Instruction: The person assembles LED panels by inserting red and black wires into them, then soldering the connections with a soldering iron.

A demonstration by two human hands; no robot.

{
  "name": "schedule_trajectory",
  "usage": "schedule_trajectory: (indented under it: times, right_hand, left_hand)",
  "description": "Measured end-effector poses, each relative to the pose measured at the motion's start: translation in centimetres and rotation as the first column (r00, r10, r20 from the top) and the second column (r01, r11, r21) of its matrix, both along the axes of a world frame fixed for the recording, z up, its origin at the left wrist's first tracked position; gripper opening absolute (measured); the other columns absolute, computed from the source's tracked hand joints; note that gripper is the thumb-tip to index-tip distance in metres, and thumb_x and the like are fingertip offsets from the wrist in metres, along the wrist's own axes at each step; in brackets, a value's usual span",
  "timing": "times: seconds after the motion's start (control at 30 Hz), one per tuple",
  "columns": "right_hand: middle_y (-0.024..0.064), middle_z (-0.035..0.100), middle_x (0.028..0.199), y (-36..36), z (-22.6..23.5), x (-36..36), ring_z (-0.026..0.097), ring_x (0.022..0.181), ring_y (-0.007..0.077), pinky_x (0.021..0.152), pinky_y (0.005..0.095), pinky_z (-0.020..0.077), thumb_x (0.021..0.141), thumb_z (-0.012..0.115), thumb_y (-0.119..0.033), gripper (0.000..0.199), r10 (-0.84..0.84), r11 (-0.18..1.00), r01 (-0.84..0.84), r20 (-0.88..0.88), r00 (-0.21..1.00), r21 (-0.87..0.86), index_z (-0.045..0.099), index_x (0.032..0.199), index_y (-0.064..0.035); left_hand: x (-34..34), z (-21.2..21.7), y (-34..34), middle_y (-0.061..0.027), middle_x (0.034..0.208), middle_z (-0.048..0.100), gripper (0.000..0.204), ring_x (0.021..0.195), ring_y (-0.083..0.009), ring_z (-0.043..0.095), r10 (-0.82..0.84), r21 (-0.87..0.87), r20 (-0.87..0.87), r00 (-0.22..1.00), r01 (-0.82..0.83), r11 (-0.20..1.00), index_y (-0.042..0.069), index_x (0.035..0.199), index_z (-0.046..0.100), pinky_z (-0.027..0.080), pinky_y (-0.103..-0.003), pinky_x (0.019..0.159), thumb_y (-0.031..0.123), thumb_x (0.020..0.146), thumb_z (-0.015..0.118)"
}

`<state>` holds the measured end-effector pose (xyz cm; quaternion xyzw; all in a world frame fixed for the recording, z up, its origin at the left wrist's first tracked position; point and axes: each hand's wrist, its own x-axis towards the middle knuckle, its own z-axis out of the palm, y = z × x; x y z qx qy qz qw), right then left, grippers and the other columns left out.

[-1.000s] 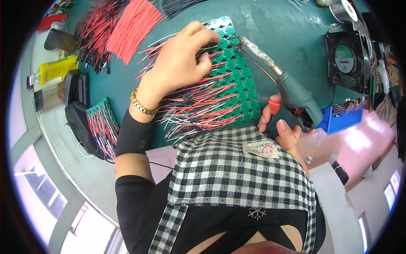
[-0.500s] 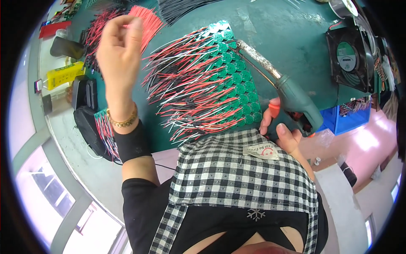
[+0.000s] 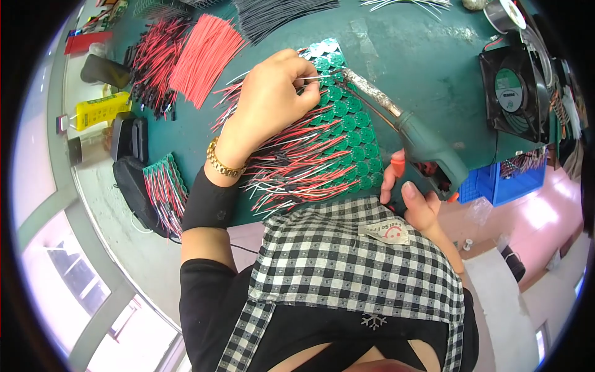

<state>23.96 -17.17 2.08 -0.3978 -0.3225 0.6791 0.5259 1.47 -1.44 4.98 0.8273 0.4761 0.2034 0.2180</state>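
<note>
My left hand [image 3: 269, 93] is closed in a pinch on a thin wire [image 3: 317, 77], whose pale end reaches over the panel of round green circuit boards [image 3: 350, 124]. Close to that wire end is the metal tip of a green soldering gun [image 3: 427, 139]. The gun's handle is gripped by my right hand [image 3: 414, 201], with a finger near the orange trigger; part of that grip is hidden. Red, black and white wires [image 3: 291, 158] fan out leftward from the boards, partly covered by my left hand and wrist.
Behind my left hand lie red wires [image 3: 207, 59], mixed red and black wires [image 3: 158, 68] and black wires [image 3: 279, 15]. A black fan [image 3: 511, 90] stands at right, above a blue crate [image 3: 511, 183]. A yellow bottle [image 3: 102, 110] and a smaller wired board panel [image 3: 164, 186] are at left.
My left hand has come from above the red wires rightward and nearer, over the boards by the iron's tip, with a wire in its fingers. My right hand has barely moved.
</note>
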Motion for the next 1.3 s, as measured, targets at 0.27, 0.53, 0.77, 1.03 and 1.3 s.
schedule_trajectory:
  times: [0.27, 0.53, 0.77, 1.03, 1.3]
  right_hand:
    - [0.0127, 0.057, 0.079, 0.4, -0.1, 0.0, 0.055, 0.061, 0.0174, 0.057, 0.0284, 0.0459, 0.087, 0.060, -0.029, 0.046, 0.029, 1.000, -0.029, -0.002, 1.000, 0.004, 0.046, 0.120, 0.0001]
    - [0.0114, 0.057, 0.089, 0.3, -0.5, 0.1, 0.054, 0.070, 0.0167, 0.061, 0.0294, 0.0474, 0.090, 0.053, -0.013, 0.036, 0.065, 0.994, -0.057, -0.089, 0.994, 0.090, 0.050, 0.124, 0.0006]
    - [0.0128, 0.056, 0.079, -0.2, -0.5, -0.3, 0.056, 0.060, 0.0172, 0.055, 0.0275, 0.0457, 0.084, 0.063, -0.032, 0.056, -0.024, 1.000, 0.024, -0.044, 0.999, 0.013, 0.041, 0.123, 0.0013]
    - [0.0127, 0.056, 0.080, 0.2, -0.7, -0.6, 0.056, 0.062, 0.0171, 0.055, 0.0272, 0.0468, 0.084, 0.064, -0.032, 0.057, -0.050, 0.997, 0.054, -0.081, 0.995, 0.051, 0.040, 0.124, 0.0014]
    - [0.0125, 0.055, 0.085, -1.0, -1.0, -0.6, 0.056, 0.067, 0.0172, 0.061, 0.0288, 0.0477, 0.086, 0.061, -0.026, 0.054, -0.045, 0.997, 0.055, -0.186, 0.981, 0.051, 0.040, 0.128, 0.0009]
  left_hand:
    - [-0.1, -0.3, 0.2, -0.0031, 0.070, 0.056, 0.006, 0.058, -0.0084, 0.053, 0.030, -0.048, 0.058, 0.998, -0.027, 0.998, 0.001, 0.075, 0.064, 0.043, -0.022, 0.053, 0.004, 0.071, 0.068]
    - [0.0, -0.5, 0.2, -0.0055, 0.070, 0.060, 0.007, 0.060, -0.0173, 0.062, 0.085, -0.034, 0.037, 0.996, -0.083, 0.996, 0.006, 0.072, 0.068, 0.048, -0.029, 0.055, 0.013, 0.069, 0.069]
    - [-0.1, -0.5, 0.2, -0.0033, 0.067, 0.055, 0.009, 0.057, -0.0091, 0.052, 0.048, -0.005, 0.047, 0.998, -0.048, 0.999, 0.000, 0.075, 0.065, 0.044, -0.023, 0.054, 0.006, 0.070, 0.068]
    - [-0.5, -0.5, 0.6, -0.0045, 0.067, 0.057, 0.009, 0.057, -0.0104, 0.054, 0.047, -0.003, 0.045, 0.998, -0.047, 0.999, 0.000, 0.075, 0.065, 0.045, -0.024, 0.054, 0.006, 0.070, 0.068]
    - [-0.7, 0.0, 0.1, -0.0090, 0.068, 0.059, 0.006, 0.057, -0.0186, 0.060, 0.048, 0.029, 0.046, 0.998, -0.049, 0.998, 0.003, 0.071, 0.066, 0.047, -0.029, 0.054, 0.008, 0.068, 0.067]
